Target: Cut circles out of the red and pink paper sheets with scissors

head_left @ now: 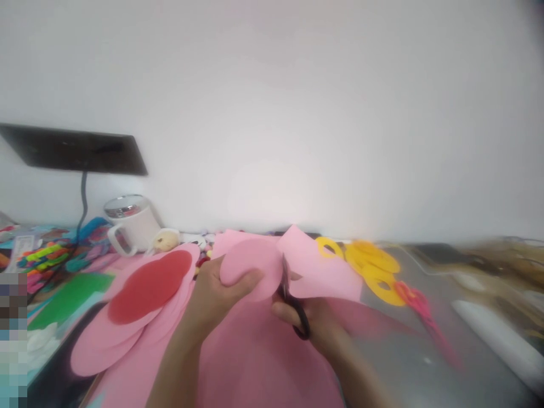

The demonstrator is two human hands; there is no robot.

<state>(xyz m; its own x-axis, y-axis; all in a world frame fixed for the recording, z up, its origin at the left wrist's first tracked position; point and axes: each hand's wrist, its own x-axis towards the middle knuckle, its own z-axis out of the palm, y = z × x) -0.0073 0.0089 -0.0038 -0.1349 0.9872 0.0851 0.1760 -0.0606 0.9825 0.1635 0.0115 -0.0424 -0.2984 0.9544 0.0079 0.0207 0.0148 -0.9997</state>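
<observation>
My left hand (225,294) pinches a rounded piece of pink sheet (253,263), paper or felt, with the thumb on top. Black-handled scissors (302,323) are in my right hand (312,320), fingers wrapped about the handles. Their blades stand at the right edge of the rounded piece, where it meets the rest of the pink sheet (323,269). The sheet's outer part spreads to the right, above my right hand. More pink material (263,357) lies below both hands.
Left of my hands lie pink ovals with a red oval (151,288) on top, and a green sheet (70,300). A white lidded mug (134,229) stands behind. Yellow rings (374,263) and pink scissors (420,309) lie to the right. A dark panel (76,150) is at the wall.
</observation>
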